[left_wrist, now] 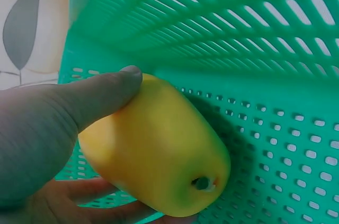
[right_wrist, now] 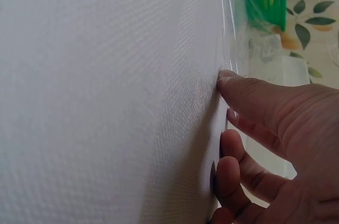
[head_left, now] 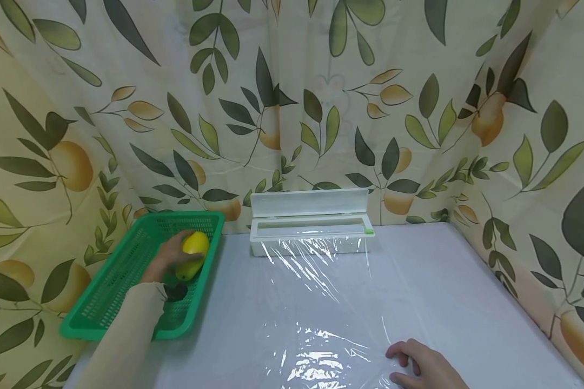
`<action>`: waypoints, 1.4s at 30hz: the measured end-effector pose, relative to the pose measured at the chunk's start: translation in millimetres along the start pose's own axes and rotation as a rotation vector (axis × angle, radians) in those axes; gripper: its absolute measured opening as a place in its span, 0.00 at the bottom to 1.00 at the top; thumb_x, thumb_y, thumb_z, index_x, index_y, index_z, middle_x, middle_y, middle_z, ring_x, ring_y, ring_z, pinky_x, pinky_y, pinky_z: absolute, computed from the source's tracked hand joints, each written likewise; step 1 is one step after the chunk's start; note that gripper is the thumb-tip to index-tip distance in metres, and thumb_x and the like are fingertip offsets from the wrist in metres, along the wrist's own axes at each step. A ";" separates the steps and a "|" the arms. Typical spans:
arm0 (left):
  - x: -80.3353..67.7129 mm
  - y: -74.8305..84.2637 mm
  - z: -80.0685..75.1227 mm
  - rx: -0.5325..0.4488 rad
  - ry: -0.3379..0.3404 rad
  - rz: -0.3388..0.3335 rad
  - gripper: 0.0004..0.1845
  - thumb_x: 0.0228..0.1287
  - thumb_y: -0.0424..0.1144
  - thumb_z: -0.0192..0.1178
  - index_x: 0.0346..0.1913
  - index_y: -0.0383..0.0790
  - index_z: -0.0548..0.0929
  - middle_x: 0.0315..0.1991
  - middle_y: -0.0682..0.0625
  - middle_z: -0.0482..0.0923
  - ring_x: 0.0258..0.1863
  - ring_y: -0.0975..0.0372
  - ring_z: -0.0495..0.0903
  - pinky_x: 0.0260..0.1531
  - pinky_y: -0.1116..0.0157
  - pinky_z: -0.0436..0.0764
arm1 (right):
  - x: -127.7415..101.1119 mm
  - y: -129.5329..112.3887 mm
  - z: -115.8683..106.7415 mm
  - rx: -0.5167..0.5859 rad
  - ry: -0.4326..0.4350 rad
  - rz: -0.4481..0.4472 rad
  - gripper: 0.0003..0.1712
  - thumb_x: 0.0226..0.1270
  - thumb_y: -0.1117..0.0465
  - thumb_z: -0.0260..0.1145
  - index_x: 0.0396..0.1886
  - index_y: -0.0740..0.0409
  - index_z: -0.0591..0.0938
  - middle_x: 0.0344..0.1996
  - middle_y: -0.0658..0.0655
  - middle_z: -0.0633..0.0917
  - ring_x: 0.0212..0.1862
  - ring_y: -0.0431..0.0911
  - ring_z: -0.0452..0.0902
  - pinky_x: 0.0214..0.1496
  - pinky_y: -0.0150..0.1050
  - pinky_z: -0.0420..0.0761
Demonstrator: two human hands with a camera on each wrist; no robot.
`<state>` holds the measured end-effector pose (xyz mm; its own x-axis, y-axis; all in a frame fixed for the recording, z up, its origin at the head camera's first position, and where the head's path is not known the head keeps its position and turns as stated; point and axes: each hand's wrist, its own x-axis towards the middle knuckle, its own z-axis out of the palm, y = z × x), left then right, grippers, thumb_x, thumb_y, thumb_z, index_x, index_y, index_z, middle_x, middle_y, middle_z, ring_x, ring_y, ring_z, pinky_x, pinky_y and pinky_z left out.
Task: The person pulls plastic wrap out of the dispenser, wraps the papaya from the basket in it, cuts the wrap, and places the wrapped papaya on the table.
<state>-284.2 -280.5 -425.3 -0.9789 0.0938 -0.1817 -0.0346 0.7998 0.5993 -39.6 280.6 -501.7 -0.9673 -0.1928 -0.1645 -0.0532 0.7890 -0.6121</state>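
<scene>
My left hand [head_left: 172,254] reaches into the green basket [head_left: 68,328] and grips a yellow mango [head_left: 196,244], its thumb on one side and its fingers round the other. In the left wrist view the mango [left_wrist: 164,144] has a greenish end with a small dark stem hollow, close over the basket's perforated floor. Clear cling film [head_left: 316,335] stretches from a white dispenser box [head_left: 313,246] toward me across the table. At the film's right side near the front rests my right hand [head_left: 425,364], fingers bent, thumb apart from them, fingertips at the film and table surface [right_wrist: 106,102].
The dispenser's lid [head_left: 309,203] stands raised against the leaf-patterned curtain [head_left: 321,108], which surrounds the table at the back and both sides. A small green piece [head_left: 369,232] sits on the box's right end. The white tabletop [head_left: 443,281] extends right of the film.
</scene>
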 end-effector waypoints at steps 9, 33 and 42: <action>-2.2 -1.2 0.1 0.001 0.014 0.008 0.44 0.67 0.45 0.69 0.78 0.36 0.58 0.67 0.22 0.61 0.57 0.29 0.70 0.28 0.48 0.86 | 0.0 -0.6 0.0 -0.027 0.008 -0.010 0.21 0.55 0.53 0.80 0.47 0.49 0.83 0.30 0.44 0.71 0.26 0.32 0.63 0.28 0.32 0.68; -31.3 32.4 -42.1 -0.099 0.457 0.364 0.44 0.65 0.42 0.72 0.79 0.41 0.61 0.69 0.28 0.68 0.59 0.35 0.74 0.46 0.38 0.81 | 2.1 -4.6 -3.4 -0.044 0.033 -0.025 0.22 0.53 0.52 0.81 0.46 0.46 0.84 0.29 0.44 0.73 0.24 0.34 0.62 0.26 0.32 0.67; -52.0 97.8 -38.9 -0.177 0.456 0.612 0.44 0.58 0.35 0.76 0.77 0.51 0.68 0.73 0.43 0.69 0.61 0.46 0.75 0.46 0.62 0.82 | 2.1 -5.1 -5.3 -0.021 0.017 -0.026 0.22 0.54 0.52 0.81 0.48 0.46 0.83 0.29 0.45 0.73 0.24 0.34 0.62 0.25 0.32 0.66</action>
<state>-244.5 -230.2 -326.9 -0.8191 0.2042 0.5361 0.5437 0.5742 0.6121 -42.7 279.3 -494.8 -0.9696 -0.2035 -0.1359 -0.0831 0.7961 -0.5995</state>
